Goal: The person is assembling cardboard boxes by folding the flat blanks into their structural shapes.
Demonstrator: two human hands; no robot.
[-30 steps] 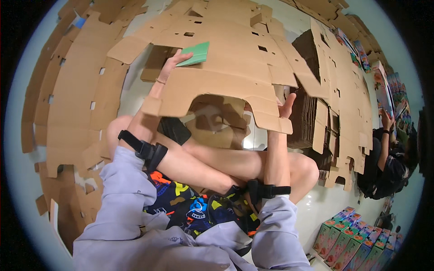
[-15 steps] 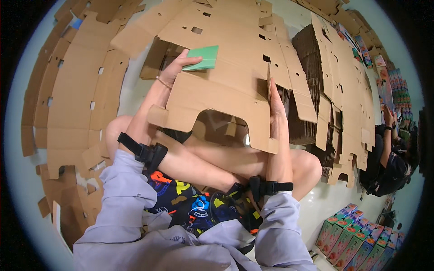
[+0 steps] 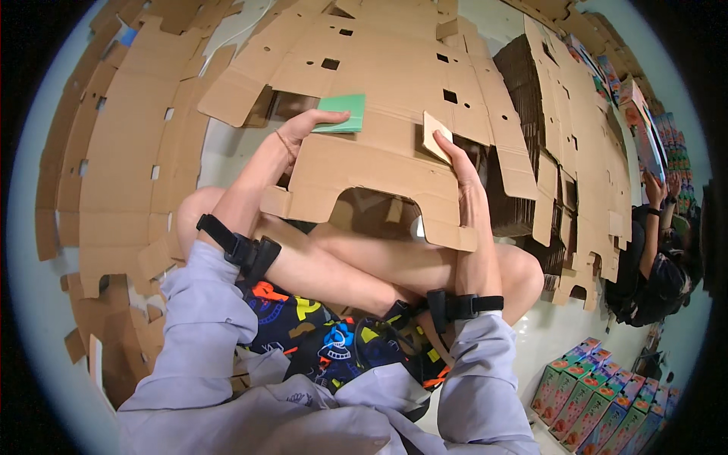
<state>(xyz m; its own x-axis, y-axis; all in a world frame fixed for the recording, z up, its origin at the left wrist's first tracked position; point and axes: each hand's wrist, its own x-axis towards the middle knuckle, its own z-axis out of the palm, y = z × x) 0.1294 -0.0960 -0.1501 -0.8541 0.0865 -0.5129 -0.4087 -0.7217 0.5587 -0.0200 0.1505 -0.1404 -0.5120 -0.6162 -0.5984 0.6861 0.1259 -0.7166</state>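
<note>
Across my crossed legs lies a flat die-cut brown cardboard sheet [image 3: 364, 167], with a wide notch in its near edge and small square holes farther up. My left hand [image 3: 303, 127] pinches a small green card-like piece [image 3: 341, 112] over the sheet's left side, thumb on top and fingers hidden beneath. On the right, my right hand [image 3: 459, 159] is closed on a thin cream card-like piece [image 3: 432, 136], which is tilted, with the thumb across its face. Whether either hand also touches the cardboard, I cannot tell.
A tall stack of die-cut cardboard [image 3: 523, 136] stands at the right, more cardboard sheets [image 3: 121, 159] lie left. Colourful printed boxes [image 3: 599, 390] stand in a row at the lower right. At the far right, a person [image 3: 656, 258] handles a printed box [image 3: 644, 125].
My right hand has turned, so the cream piece shows its face instead of its edge. The green piece has shifted slightly nearer. A raised flap at the sheet's left has dropped.
</note>
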